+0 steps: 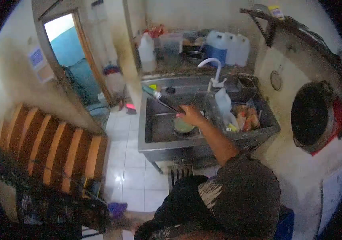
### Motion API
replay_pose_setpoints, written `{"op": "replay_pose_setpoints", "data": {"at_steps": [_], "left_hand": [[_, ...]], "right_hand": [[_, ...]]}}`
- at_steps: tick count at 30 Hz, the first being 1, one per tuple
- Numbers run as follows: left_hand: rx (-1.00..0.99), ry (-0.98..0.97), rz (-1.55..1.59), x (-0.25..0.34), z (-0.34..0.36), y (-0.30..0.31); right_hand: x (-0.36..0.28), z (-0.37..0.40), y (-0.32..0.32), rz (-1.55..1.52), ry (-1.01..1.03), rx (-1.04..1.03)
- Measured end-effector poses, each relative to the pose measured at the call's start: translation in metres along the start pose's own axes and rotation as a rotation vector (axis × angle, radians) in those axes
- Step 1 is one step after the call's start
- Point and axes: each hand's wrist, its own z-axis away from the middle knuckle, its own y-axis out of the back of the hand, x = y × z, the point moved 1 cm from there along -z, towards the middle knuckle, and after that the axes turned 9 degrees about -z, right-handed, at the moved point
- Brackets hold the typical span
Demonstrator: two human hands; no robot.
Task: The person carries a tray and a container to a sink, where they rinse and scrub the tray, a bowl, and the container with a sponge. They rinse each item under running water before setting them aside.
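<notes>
My right hand (191,116) is closed around the dark end of a long stick-like tool (163,100), which has a pale band and a green tip pointing up and to the left. It is held over the left basin of the metal sink (149,146). Below the hand, in the basin, lies a round pan-like vessel (183,126) with a pale greenish inside. At the lower left, a bare forearm (133,221) reaches toward a bunched purple thing (117,209). The fingers of my left hand are blurred and dark there.
A white curved faucet (217,74) rises behind the sink. Plastic jugs and a bag of orange-brown items (247,117) fill the sink's right side. White jugs (237,50) line the back ledge. A large dark wok (310,114) hangs on the right wall. Slanted wooden slats (55,146) stand left.
</notes>
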Motion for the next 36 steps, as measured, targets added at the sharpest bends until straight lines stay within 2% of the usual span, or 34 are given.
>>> {"op": "replay_pose_setpoints", "data": {"at_steps": [2,5,9,12,14,15,18,20,21,22,24,26,27,30,31,32,34,36], "left_hand": [[-0.119,0.040,-0.058,0.000,-0.013,-0.024],[-0.285,0.052,-0.137,0.012,-0.028,-0.060],[-0.417,0.047,-0.195,0.017,-0.047,-0.093],[-0.462,0.043,-0.202,0.011,-0.059,-0.099],[-0.471,0.030,-0.192,0.002,-0.066,-0.095],[-0.469,0.014,-0.176,-0.007,-0.068,-0.089],[-0.448,-0.040,-0.101,-0.034,-0.079,-0.058],[-0.443,-0.026,0.039,-0.030,-0.096,-0.060],[-0.450,-0.002,0.109,-0.013,-0.102,-0.073],[-0.424,0.119,0.176,0.033,-0.094,-0.092],[-0.638,0.162,0.279,0.128,-0.047,-0.118],[-0.738,0.110,0.324,0.159,-0.029,-0.133],[-0.708,-0.004,0.207,0.146,-0.042,-0.142],[-0.482,-0.212,-0.003,0.172,-0.052,-0.163],[-0.307,-0.145,0.010,0.188,-0.052,-0.177],[-0.262,-0.071,-0.132,0.239,-0.021,-0.190],[-0.269,-0.150,0.000,0.183,-0.099,-0.192],[-0.153,-0.324,-0.115,0.185,-0.106,-0.212]], "right_hand": [[-0.024,0.011,0.029,-0.075,0.003,-0.030],[-0.062,0.025,0.085,-0.002,-0.093,-0.125],[-0.090,0.059,0.124,0.234,-0.035,-0.048],[-0.072,0.070,0.134,0.082,-0.065,0.018],[-0.063,0.081,0.135,0.112,-0.083,-0.048],[-0.056,0.087,0.131,0.112,-0.091,-0.102],[-0.007,0.095,0.081,0.001,0.072,-0.154],[0.011,0.106,0.037,0.125,0.301,-0.235],[0.020,0.106,0.025,0.202,0.427,-0.232],[0.030,0.107,0.007,0.178,0.475,-0.276],[0.047,0.121,-0.034,0.131,0.568,-0.336],[0.049,0.122,-0.062,0.040,0.641,-0.440],[0.053,0.119,-0.073,-0.006,0.675,-0.489],[0.059,0.102,-0.076,0.109,0.740,-0.362],[0.056,0.095,-0.065,0.065,0.679,-0.274],[0.050,0.083,-0.047,0.022,0.617,-0.184],[0.077,0.068,-0.030,-0.072,0.452,-0.073],[0.131,0.060,-0.021,-0.172,0.246,-0.033]]}}
